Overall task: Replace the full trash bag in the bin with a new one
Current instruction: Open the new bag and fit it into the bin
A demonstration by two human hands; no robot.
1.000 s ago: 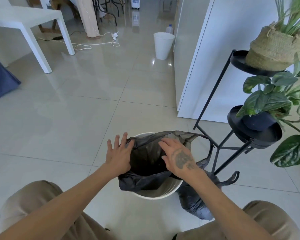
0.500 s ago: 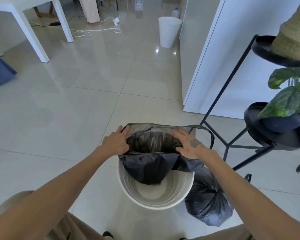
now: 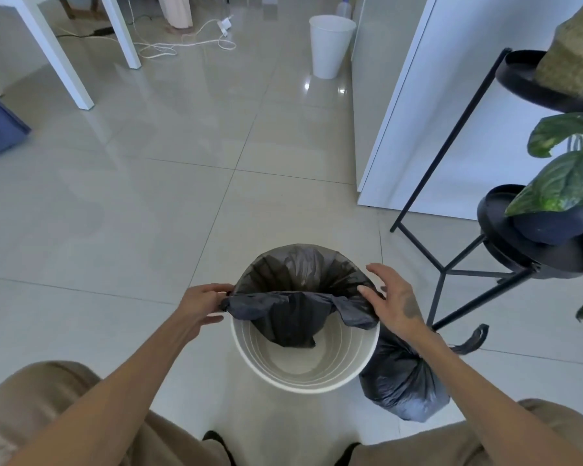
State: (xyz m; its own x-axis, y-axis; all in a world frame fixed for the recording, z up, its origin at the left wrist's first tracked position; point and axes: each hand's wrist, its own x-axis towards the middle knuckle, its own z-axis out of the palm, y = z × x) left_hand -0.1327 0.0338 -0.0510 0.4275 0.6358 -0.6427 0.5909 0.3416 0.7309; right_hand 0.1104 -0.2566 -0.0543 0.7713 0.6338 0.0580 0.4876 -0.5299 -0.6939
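A white round bin [image 3: 303, 375] stands on the tiled floor in front of my knees. A new black trash bag [image 3: 297, 290] hangs inside it, its far edge stretched over the bin's far rim, its near edge still loose across the opening. My left hand [image 3: 201, 306] pinches the bag's left edge at the rim. My right hand [image 3: 392, 301] holds the bag's right edge under the thumb, with the other fingers spread. The full, tied black trash bag [image 3: 401, 385] lies on the floor just right of the bin.
A black metal plant stand [image 3: 451, 274] with potted plants stands close on the right. A white cabinet [image 3: 435, 105] is behind it. Further back are a second white bin [image 3: 329, 45], white table legs [image 3: 64, 62] and a white cable [image 3: 182, 42] on the floor.
The bag's far edge has been drawn over the far rim of the bin. Both hands have moved apart to the bin's left and right sides. The view has tilted down.
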